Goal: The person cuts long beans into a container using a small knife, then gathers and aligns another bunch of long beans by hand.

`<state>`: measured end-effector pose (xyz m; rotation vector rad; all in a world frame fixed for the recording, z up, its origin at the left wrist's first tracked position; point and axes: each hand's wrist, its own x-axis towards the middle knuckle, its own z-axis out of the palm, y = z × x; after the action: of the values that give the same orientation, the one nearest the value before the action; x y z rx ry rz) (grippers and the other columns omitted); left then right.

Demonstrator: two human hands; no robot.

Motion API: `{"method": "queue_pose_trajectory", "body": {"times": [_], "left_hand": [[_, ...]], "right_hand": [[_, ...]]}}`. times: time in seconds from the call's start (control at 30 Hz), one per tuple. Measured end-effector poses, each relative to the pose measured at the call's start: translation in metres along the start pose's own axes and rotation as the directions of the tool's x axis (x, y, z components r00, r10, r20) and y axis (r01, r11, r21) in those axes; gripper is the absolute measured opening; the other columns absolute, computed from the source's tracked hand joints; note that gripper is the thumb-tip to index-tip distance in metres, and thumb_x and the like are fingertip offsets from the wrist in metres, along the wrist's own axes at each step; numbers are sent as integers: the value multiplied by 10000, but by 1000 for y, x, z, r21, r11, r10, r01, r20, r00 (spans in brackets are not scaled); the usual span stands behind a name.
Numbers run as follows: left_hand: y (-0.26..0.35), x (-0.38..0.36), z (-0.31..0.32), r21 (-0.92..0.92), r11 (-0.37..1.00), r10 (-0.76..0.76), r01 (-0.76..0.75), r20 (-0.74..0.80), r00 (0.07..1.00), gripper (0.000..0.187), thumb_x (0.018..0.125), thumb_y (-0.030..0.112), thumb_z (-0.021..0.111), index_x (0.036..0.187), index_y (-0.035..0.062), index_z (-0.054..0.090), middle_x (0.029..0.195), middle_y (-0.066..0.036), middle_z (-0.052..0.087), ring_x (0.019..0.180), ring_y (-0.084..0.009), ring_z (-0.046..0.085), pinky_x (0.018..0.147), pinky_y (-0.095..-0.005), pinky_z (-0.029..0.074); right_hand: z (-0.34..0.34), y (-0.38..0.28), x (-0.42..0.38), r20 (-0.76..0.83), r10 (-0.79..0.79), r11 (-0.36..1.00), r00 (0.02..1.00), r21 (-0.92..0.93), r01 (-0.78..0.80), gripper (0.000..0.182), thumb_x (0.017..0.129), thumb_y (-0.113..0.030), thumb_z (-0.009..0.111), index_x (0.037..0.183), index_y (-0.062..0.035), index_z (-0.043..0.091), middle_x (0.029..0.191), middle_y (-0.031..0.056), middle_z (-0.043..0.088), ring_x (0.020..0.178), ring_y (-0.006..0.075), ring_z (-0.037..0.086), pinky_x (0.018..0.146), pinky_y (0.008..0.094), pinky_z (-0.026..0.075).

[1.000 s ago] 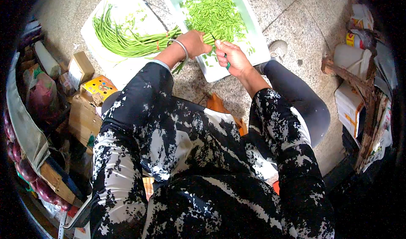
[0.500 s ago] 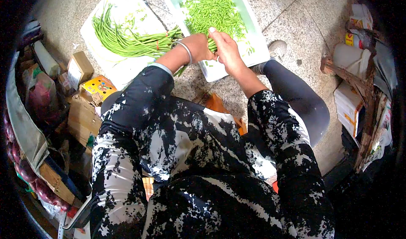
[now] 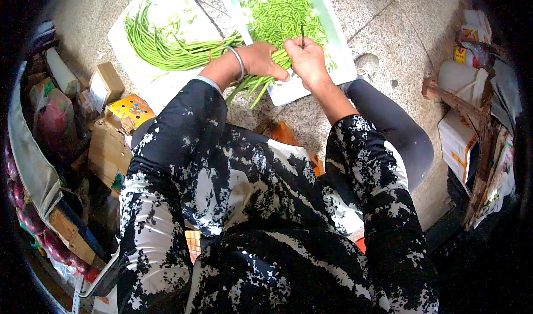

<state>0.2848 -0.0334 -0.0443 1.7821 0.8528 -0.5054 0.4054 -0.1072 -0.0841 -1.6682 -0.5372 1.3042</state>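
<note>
My left hand, with a bracelet on the wrist, is closed around a bunch of long green beans. The bunch's tails hang toward me, and its other ends reach my right hand. That hand is closed on a thin dark knife, seen nearly edge-on and sticking up past the fingers. Both hands are over the near part of a pale tub. Short cut bean pieces cover much of its bottom. Left of it, more long beans lie on a white lid-like sheet.
Cardboard boxes and a yellow box stand at my left. A crate of purple onions is farther left. On the right are a wooden frame and a white box. My shoe rests beside the tub.
My hands have moved apart, the right one a little to the right. The bean bunch between them and the dark knife now show more plainly.
</note>
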Motion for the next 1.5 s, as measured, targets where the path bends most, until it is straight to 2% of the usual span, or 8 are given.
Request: {"method": "queue_pose_trajectory", "body": {"times": [0.1,0.27,0.53,0.7,1.03,1.2,1.43,1.5], "left_hand": [[0,1,3,-233,970,-42,65,101,994,434,581,421,657,747,21,635,634,-91,617,628,-165,580,610,-285,458],[6,-3,-3,-137,984,-100,111,82,992,299,642,342,610,684,46,606,554,-30,575,538,-118,515,539,-259,411],[-13,5,-4,-225,972,-81,65,-61,995,249,685,297,583,723,50,579,548,-29,548,502,-125,503,501,-264,406],[-26,16,-9,-283,958,-77,38,-127,989,294,643,330,599,668,37,588,557,-43,570,529,-142,499,526,-271,404],[-14,14,-8,-153,988,-47,33,-84,995,419,656,377,585,793,-19,587,644,-126,608,643,-213,588,607,-314,454],[-7,13,-3,287,958,32,30,-210,977,503,666,408,580,851,-60,578,828,-266,576,808,-370,572,721,-381,455],[-18,22,0,249,967,3,46,-193,981,492,657,404,582,845,-51,581,772,-244,590,749,-344,589,704,-373,457],[-22,25,1,54,998,-15,24,-151,988,353,642,337,593,668,-13,555,545,-144,559,557,-202,579,544,-338,456]], "right_hand": [[1,1,-1,5,-78,996,997,-32,78,198,718,-199,594,643,-23,539,584,10,523,527,73,438,497,235,391],[-2,-15,-3,48,-63,998,997,-11,64,248,742,-237,605,651,-16,541,570,21,528,510,78,459,483,228,397],[-23,-32,-5,105,203,971,973,108,-214,558,830,-503,407,1023,8,523,697,23,514,469,86,423,418,206,302],[-30,-11,-26,362,108,851,926,448,-275,388,889,-317,406,1116,-5,440,606,-5,415,498,90,385,457,215,309],[-19,-20,-27,511,122,847,851,394,-358,224,842,-277,526,750,-79,476,590,-5,434,452,75,379,395,203,294],[-15,-17,-23,502,158,842,850,381,-381,223,847,-275,520,736,-91,461,580,-19,414,449,65,357,394,196,271],[-15,1,-15,448,181,834,876,401,-378,228,819,-272,572,715,-101,462,555,-37,410,423,52,319,367,195,238],[-18,8,-14,440,205,838,874,383,-389,216,838,-264,543,717,-104,460,555,-40,396,428,51,315,376,191,242]]}}
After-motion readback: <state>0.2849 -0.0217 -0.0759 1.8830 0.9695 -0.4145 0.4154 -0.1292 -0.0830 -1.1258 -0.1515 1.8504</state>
